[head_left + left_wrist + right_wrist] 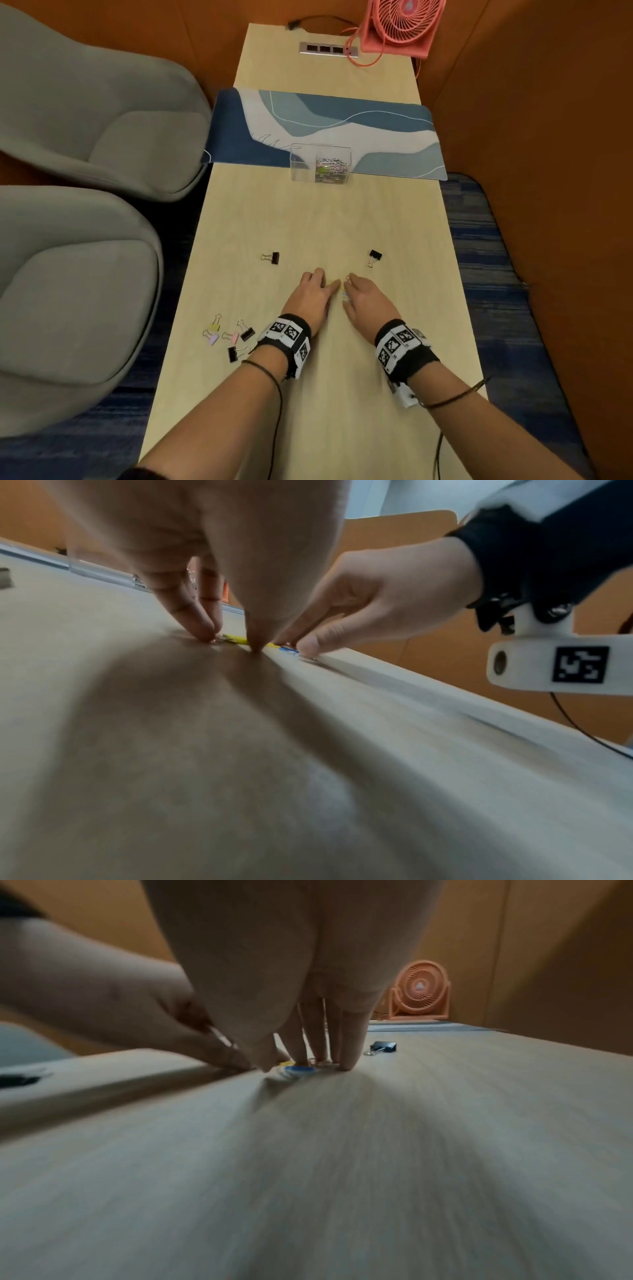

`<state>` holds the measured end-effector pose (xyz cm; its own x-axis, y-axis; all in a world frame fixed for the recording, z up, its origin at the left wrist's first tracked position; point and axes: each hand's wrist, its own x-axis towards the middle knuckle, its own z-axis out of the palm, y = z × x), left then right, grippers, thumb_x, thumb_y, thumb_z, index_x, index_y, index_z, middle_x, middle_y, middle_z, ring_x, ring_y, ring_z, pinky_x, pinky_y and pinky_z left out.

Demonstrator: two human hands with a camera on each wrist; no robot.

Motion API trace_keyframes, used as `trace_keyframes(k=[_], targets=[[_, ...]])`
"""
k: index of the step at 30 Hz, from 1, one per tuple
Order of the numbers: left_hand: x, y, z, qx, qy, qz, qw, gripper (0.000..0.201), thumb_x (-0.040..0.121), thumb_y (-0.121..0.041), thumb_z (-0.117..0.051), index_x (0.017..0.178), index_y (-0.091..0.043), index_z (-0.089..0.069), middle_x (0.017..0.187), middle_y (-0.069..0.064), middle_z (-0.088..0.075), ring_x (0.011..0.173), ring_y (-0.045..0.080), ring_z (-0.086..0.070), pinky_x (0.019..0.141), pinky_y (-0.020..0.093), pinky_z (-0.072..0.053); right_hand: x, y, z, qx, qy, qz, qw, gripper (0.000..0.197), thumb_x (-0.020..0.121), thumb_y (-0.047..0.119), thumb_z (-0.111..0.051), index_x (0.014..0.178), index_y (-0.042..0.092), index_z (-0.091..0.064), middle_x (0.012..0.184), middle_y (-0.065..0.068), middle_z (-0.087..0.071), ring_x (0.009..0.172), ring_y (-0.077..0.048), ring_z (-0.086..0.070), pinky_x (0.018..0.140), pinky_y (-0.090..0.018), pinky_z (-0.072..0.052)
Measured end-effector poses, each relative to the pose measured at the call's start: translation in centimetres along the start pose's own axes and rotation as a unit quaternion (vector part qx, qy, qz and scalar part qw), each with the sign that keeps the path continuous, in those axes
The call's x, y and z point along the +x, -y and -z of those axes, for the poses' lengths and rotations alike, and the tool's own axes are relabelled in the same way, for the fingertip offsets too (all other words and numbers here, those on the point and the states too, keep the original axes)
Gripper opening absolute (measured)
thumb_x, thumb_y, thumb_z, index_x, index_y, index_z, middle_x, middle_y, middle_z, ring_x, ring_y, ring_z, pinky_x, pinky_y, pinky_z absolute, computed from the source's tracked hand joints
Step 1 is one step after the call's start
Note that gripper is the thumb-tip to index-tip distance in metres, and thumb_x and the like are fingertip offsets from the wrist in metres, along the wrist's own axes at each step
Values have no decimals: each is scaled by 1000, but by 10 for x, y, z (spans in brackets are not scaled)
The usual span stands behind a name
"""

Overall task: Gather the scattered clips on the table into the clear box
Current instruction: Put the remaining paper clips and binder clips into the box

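We see the small coloured wire paper clips (344, 293) lying flat between both hands — left hand (311, 297) and right hand (368, 301), straight fingers pressing them inward — equally near.

Both hands lie fingers-down on the bench (308, 212), the left hand (313, 296) and right hand (368, 299) close together over small paper clips (345, 295). Black binder clips (272, 257) lie just beyond each hand; the clear box (320, 163) stands farther ahead.
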<state>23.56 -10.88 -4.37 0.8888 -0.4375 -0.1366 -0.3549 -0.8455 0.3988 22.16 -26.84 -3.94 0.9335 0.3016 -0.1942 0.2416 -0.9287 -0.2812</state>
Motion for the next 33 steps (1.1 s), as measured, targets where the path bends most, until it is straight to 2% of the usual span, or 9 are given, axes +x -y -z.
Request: trace_keyframes(k=[3, 4, 6, 9, 14, 19, 24, 29, 33], targets=[[-3, 9, -2, -11, -33, 13, 999, 33, 91, -7, -55, 122, -11, -64, 109, 14, -55, 98, 30, -52, 79, 40, -51, -10, 9, -4, -84, 25, 8, 996, 41, 68, 10, -82, 104, -5, -69, 111, -21, -66, 95, -31, -66, 82, -34, -57], [-4, 12, -3, -14, -44, 11, 999, 27, 88, -6, -60, 114, -9, -68, 106, 14, -58, 94, 31, -54, 77, 40, -52, -12, 12, -4, -101, 39, 5, 994, 39, 71, 5, -77, 107, -5, -67, 115, -21, -64, 98, -31, -64, 83, -34, -57], [-6, 17, -5, -22, -58, 8, 998, 17, 83, -4, -67, 98, -6, -73, 98, 13, -61, 87, 31, -58, 73, 40, -54, -15, 17, -2, -111, 70, -1, 991, 37, 82, -7, -55, 119, -5, -57, 127, -20, -54, 110, -31, -55, 90, -35, -52], [-8, 18, -5, -46, -70, 23, 996, 9, 83, -7, -68, 88, -6, -75, 92, 11, -62, 83, 29, -57, 72, 38, -53, -14, 21, 4, -139, 72, 17, 988, 35, 88, -9, -39, 118, -1, -55, 123, -16, -50, 111, -29, -48, 92, -34, -47], [-4, 20, -4, -74, -57, 43, 995, 11, 86, -11, -66, 92, -7, -75, 94, 9, -63, 85, 26, -57, 77, 36, -50, -3, 23, 15, -165, 109, 15, 980, 29, 90, -8, -40, 104, 3, -62, 113, -14, -55, 105, -27, -50, 88, -33, -46], [-3, 27, -2, -78, -44, 37, 995, 12, 86, -14, -66, 94, -10, -74, 86, 10, -66, 82, 28, -60, 74, 37, -50, 7, 33, 29, -194, 141, 10, 971, 27, 89, -10, -43, 103, 2, -62, 110, -16, -57, 100, -29, -57, 80, -31, -45], [-3, 23, -3, -76, -45, 47, 995, 18, 94, -13, -55, 101, -4, -69, 95, 14, -62, 90, 29, -56, 80, 38, -46, 20, 47, 37, -225, 167, 13, 960, 25, 92, -9, -42, 106, 1, -60, 109, -15, -60, 100, -30, -61, 80, -34, -48], [9, 25, 6, -42, 54, 72, 995, 17, 93, -9, -51, 106, -9, -62, 107, 11, -54, 102, 27, -51, 86, 33, -45, 26, 51, 36, -238, 165, 23, 957, 26, 89, -11, -45, 105, 3, -60, 107, -14, -61, 98, -30, -63, 77, -34, -49], [17, 31, 20, -38, 102, 57, 992, 15, 93, -8, -52, 102, -10, -64, 107, 12, -56, 101, 28, -55, 86, 34, -46, 31, 41, 39, -200, 144, 13, 969, 24, 87, -9, -46, 103, 3, -59, 101, -14, -62, 94, -31, -63, 74, -34, -47]])
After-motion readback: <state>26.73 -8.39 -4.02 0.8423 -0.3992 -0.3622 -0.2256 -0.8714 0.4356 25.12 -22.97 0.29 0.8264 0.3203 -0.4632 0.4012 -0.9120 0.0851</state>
